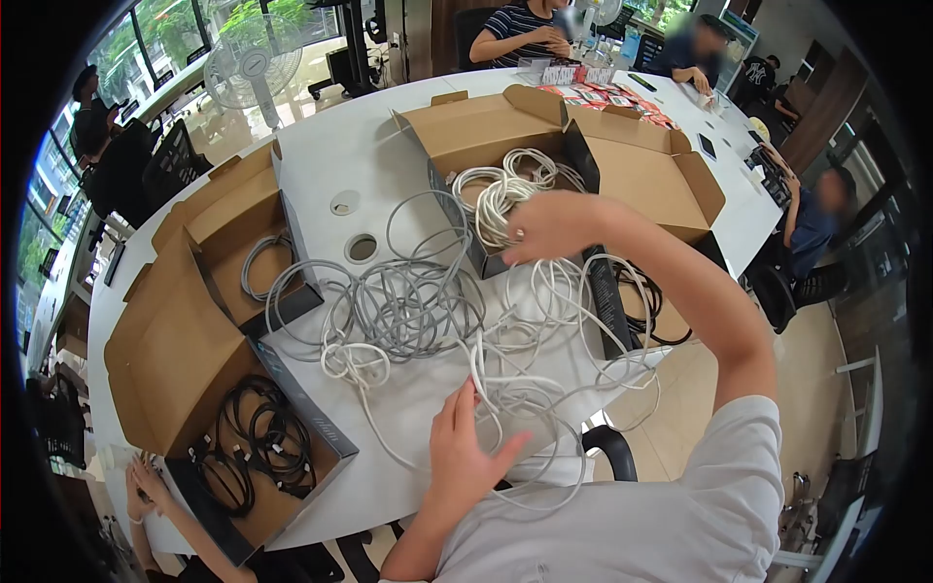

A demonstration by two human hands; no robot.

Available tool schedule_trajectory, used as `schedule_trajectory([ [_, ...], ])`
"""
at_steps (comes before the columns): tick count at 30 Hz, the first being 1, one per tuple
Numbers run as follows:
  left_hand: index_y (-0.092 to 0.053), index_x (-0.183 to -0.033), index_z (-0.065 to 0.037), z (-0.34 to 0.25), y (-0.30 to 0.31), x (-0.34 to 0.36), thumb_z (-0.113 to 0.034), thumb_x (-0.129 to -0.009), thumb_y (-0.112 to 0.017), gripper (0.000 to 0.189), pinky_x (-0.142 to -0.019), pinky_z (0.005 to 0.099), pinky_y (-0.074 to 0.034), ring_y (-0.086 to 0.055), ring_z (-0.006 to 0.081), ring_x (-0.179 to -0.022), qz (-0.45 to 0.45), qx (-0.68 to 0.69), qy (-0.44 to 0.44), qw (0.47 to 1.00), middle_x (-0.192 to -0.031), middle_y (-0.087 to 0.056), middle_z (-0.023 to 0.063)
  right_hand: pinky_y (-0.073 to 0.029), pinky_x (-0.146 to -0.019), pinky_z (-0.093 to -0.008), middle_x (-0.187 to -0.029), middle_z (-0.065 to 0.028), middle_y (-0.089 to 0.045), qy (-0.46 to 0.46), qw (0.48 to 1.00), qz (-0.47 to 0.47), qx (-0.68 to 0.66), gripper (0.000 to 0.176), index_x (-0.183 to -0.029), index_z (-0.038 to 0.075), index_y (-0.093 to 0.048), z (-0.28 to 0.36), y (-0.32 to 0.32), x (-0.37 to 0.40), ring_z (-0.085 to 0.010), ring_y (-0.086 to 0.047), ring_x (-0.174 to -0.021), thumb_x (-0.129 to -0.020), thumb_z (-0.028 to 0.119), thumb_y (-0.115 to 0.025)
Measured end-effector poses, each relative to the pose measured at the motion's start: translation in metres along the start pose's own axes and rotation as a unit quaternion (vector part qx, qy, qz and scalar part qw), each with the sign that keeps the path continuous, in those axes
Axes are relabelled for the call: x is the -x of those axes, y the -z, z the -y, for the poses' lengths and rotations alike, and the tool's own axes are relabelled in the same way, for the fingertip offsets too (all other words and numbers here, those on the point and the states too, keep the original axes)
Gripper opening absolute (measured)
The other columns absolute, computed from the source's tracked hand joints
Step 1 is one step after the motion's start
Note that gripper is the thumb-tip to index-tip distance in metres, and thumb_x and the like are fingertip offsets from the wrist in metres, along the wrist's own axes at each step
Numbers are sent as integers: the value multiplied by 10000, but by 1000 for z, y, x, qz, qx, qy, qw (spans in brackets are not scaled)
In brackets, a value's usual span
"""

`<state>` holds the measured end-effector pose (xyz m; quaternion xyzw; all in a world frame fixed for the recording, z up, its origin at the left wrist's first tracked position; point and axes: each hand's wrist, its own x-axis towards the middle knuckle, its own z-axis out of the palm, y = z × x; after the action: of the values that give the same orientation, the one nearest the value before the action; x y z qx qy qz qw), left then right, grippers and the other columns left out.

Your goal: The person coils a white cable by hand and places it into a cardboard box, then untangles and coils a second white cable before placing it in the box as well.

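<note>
My right hand (559, 225) reaches over the front edge of an open cardboard box (494, 262) holding coiled white cables (505, 199). Its fingers are closed on a white cable, though the grip is partly hidden. My left hand (468, 455) is low at the table's front, thumb spread away and fingers stretched upward. Its fingertips touch a strand of the loose white cable (476, 358). White loops tangle between my hands and hang past the table edge. To their left lies a tangled grey cable (408, 306).
Open boxes hold black cables (262, 437), a grey cable (260, 267) and more black cables (641, 301). Another person's hands (146, 486) rest at the left edge. Red-and-white packets (607, 97) lie at the back of the white table (330, 165), where other people sit.
</note>
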<state>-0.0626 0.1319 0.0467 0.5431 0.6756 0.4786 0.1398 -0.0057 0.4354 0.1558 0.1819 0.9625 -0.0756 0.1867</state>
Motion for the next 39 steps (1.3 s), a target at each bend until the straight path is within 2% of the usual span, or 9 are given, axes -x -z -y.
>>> schedule_trajectory([
  [7,-397,-1187,2,36,-12,7,-38,-827,-649,441,-686,284,-514,-644,188,-863,-36,187,110,976,-999,-643,162,-519,-782,-433,-948,-222,-662,-84,988,82,98,753,-1226,-9,-511,-1,-49,52,-397,-646,-877,-718,511,-709],
  [8,-398,-1167,-2,40,-8,7,-29,-846,-624,393,-656,262,-520,-648,178,-866,-56,215,116,968,-996,-645,167,-501,-833,-445,-1044,-263,-628,-96,987,113,56,980,-1417,21,-293,-5,-56,52,-404,-624,-956,-685,494,-741],
  [14,-335,-1233,-25,38,27,1,-38,-905,-528,381,-587,211,-495,-626,145,-813,-180,377,117,901,-996,-646,176,-457,-914,-425,-1115,-316,-567,-4,997,49,-62,1149,-1490,69,-51,-2,-98,50,-423,-571,-1055,-674,492,-741],
  [17,-352,-1225,-28,46,34,0,-78,-921,-521,352,-571,203,-480,-626,146,-780,-207,364,71,905,-1006,-644,186,-470,-889,-418,-1070,-293,-582,19,995,42,-91,1090,-1476,61,-158,10,-104,47,-427,-588,-999,-663,471,-757],
  [23,-374,-1269,-28,38,55,-9,-131,-960,-498,349,-641,227,-471,-610,131,-746,-344,363,86,862,-955,-611,98,-499,-820,-437,-924,-169,-662,-27,997,49,-45,497,-1079,57,-638,9,-94,48,-359,-634,-909,-707,370,-738],
  [27,-430,-1244,-56,50,74,-12,-164,-968,-501,306,-714,261,-480,-568,112,-760,-415,390,73,819,-986,-604,88,-503,-773,-425,-845,-154,-666,-107,975,-178,-75,181,-864,45,-671,-1,-86,84,-344,-636,-864,-820,211,-613],
  [30,-442,-1253,-69,53,84,-17,-159,-968,-497,304,-765,280,-486,-578,124,-795,-457,394,90,792,-1003,-602,86,-482,-760,-417,-853,-165,-664,-197,933,-251,-165,158,-895,32,-662,4,-40,138,-350,-622,-847,-827,162,-601],
  [33,-441,-1256,-62,61,85,-20,-151,-968,-493,306,-754,288,-496,-583,124,-795,-446,431,70,781,-1023,-607,87,-490,-776,-293,-803,-97,-663,-198,877,-349,-264,97,-897,-39,-633,-12,-29,193,-163,-630,-810,-810,-39,-591],
  [39,-451,-1242,-53,72,84,-30,-149,-973,-482,288,-706,270,-506,-563,104,-736,-456,436,59,774,-1033,-618,80,-432,-544,-229,-666,-33,-566,-274,830,-368,-316,245,-1103,-11,-600,-8,-42,278,-66,-518,-599,-865,38,-569],
])
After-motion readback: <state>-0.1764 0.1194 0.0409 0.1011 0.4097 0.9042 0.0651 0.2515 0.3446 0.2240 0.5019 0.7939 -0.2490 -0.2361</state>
